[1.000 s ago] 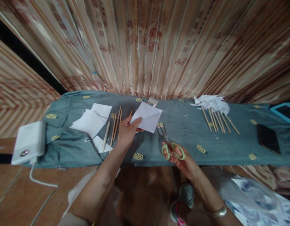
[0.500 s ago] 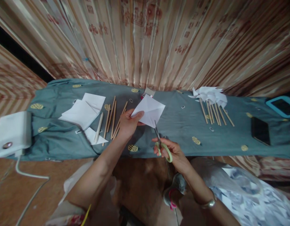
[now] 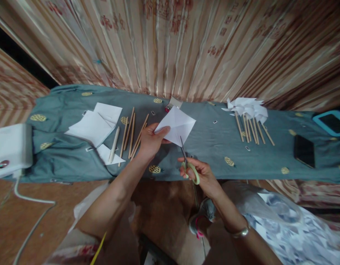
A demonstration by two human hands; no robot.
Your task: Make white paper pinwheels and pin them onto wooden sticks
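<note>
My left hand (image 3: 153, 139) pinches the left corner of a white paper square (image 3: 176, 123), thumb on top, holding it above the cloth. Crease lines run across the paper. My right hand (image 3: 200, 173) grips a pair of scissors (image 3: 192, 173) with pale green handles, fingers through the loops. The blades lie at the paper's lower corner and point toward its middle. To the left of my left hand are several wooden sticks (image 3: 128, 130), a white pen-like stick (image 3: 114, 145) and a stack of white paper sheets (image 3: 89, 127).
A grey-green cloth (image 3: 208, 140) covers the long narrow table. Paper pinwheels on sticks (image 3: 248, 110) lie at right, near a dark phone (image 3: 304, 151) and a blue-framed tablet (image 3: 331, 123). A white box with a cable (image 3: 11, 149) stands at left. Paper scraps fill a plastic bag (image 3: 286, 221) below right.
The view has shifted slightly, moving the table up a little in the picture. The scissors stay at the paper's lower corner; both hands keep their hold.
</note>
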